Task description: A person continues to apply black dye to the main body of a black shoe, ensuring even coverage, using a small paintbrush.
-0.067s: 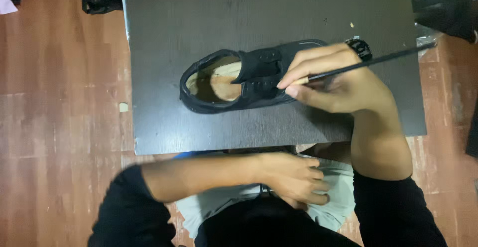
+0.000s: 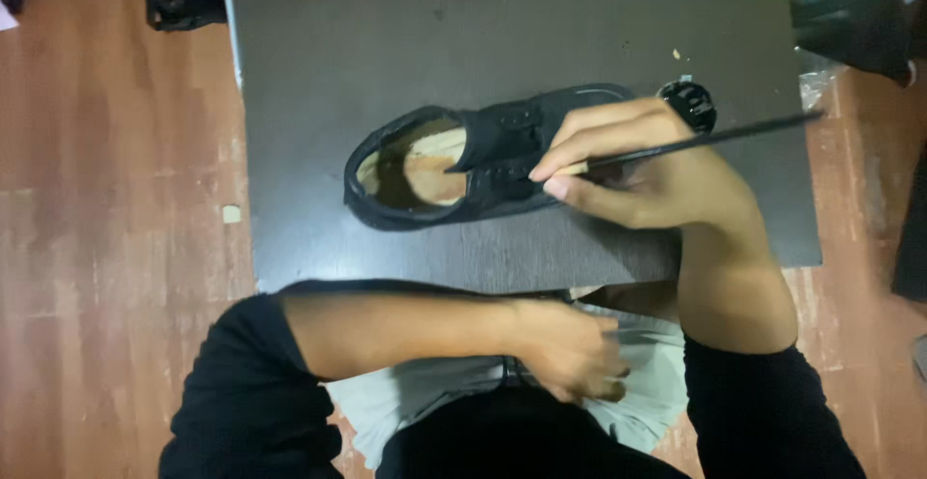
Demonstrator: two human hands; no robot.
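— Wooden floor (image 2: 116,247) all round, dark table (image 2: 386,35) above your knees. Nearest you, your left hand (image 2: 570,349) sits low in your lap, below the table's edge, well short of the work. Fingers curled; whether they pinch anything I cannot tell, it is blurred.

— And my right?

— Your right hand (image 2: 647,175) is up on the table, thumb and fingers pressed together on a thin black brush (image 2: 695,141), held like a pen. Handle runs out behind your knuckles to the right; the tip end points left, out past your fingertips, onto the shoe (image 2: 483,160).

— So where am I in the job?

— My reading: you are working the brush over the upper, about at the laces. The tip lies just ahead of your grip, at the tongue. The next stroke, I judge, calls for a steady wrist and a light touch. Nothing holds the shoe down, so it may slide.

— How does the shoe look?

— Black, low-cut, lying lengthwise straight ahead of your fingers, toe partly under your hand. Its opening faces up and leftward from the grip, showing a tan insole. Upper looks matte; I cannot tell wet from dry.

— Anything beyond?

— Just past your knuckles, a small round black lid (image 2: 688,104). Farther right, off the table, dark bundles (image 2: 850,25) on the floor.
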